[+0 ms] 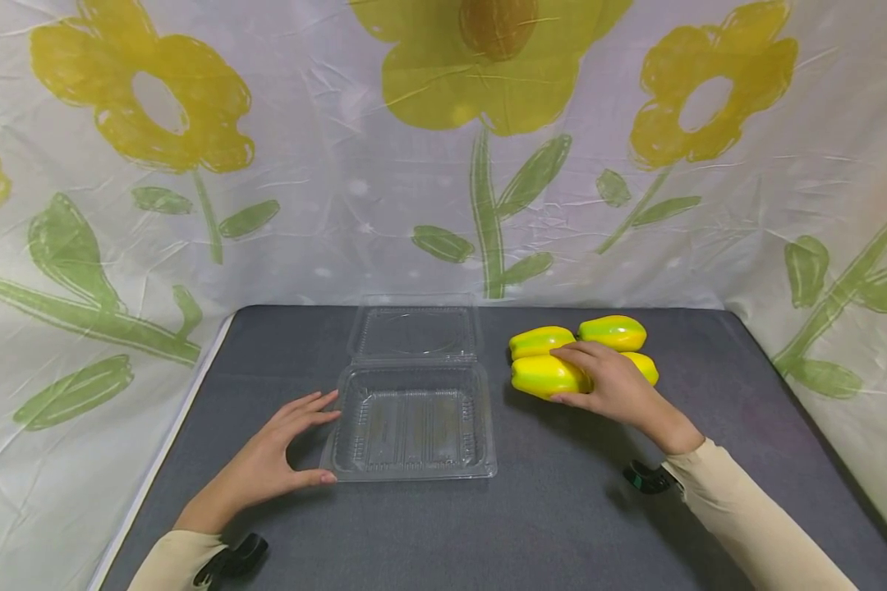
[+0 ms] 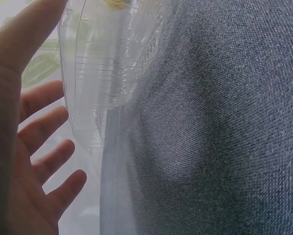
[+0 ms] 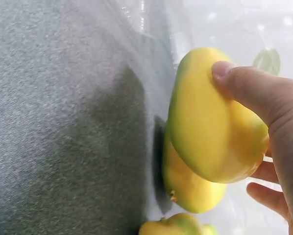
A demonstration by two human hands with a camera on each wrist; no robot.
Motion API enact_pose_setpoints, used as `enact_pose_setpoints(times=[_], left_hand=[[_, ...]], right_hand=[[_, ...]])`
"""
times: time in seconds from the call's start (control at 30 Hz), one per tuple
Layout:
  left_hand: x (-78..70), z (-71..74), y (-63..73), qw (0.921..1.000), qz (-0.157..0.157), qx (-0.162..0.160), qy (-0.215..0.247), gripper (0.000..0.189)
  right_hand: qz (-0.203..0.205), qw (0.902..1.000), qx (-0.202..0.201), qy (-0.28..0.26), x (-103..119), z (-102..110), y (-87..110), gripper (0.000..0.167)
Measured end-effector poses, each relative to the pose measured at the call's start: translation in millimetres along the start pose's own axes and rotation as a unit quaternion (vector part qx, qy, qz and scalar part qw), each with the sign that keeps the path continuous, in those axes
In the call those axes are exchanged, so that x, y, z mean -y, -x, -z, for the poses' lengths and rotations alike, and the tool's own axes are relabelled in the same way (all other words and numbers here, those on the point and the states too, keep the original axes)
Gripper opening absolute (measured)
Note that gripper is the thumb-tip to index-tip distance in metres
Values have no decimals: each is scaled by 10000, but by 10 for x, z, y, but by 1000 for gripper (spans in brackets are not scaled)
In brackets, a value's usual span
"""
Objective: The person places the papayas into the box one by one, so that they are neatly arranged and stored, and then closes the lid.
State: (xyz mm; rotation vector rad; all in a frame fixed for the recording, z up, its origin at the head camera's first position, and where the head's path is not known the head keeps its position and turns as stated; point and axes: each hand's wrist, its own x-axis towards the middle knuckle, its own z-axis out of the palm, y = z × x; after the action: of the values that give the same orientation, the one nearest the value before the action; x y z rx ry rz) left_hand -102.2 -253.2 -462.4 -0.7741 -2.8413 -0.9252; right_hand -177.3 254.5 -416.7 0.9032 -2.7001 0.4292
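Note:
My right hand (image 1: 608, 382) grips a yellow-green papaya (image 1: 549, 376), the thumb on its near side and the fingers over the top. In the right wrist view the thumb presses on this papaya (image 3: 205, 117), which casts a broad shadow on the cloth. Other papayas lie close behind and beside it, among them one at the back left (image 1: 541, 341) and one at the back right (image 1: 612, 332). A clear plastic clamshell box (image 1: 491, 427) stands with its lid folded back. Along the box's left side, my left hand (image 1: 269, 451) has its thumb and fingers spread, fingertips right at the rim.
The box's lid (image 1: 415, 330) lies flat toward the table's back edge. Dark grey cloth covers the table (image 1: 443, 533). A white curtain (image 1: 325, 205) with printed yellow flowers hangs around the back and sides.

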Motion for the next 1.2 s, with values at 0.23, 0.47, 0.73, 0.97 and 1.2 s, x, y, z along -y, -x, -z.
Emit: enact_pose_setpoints(times=[0.23,0.47,0.73,0.97,1.2], left_hand=[[-16,10,-10,10000,12,-12,-25,84],[-22,10,-20,10000,7,-19,-40,84],[-28,2,-13,10000,1,-17,-42,83],[-41,-1,-6,9999,-63,-53,-79,82],[-47,-3,-8,9999,-90,-63,-109,81]], right_hand=[[64,9999,-31,-146,57,36,-80,69],[65,9996,-15,-266,125,24,-152,67],[220,9989,-136,-388,214,9,-247,66],[259,9978,-104,-599,298,-19,-329,65],[181,9980,61,-609,406,-46,-427,65]])
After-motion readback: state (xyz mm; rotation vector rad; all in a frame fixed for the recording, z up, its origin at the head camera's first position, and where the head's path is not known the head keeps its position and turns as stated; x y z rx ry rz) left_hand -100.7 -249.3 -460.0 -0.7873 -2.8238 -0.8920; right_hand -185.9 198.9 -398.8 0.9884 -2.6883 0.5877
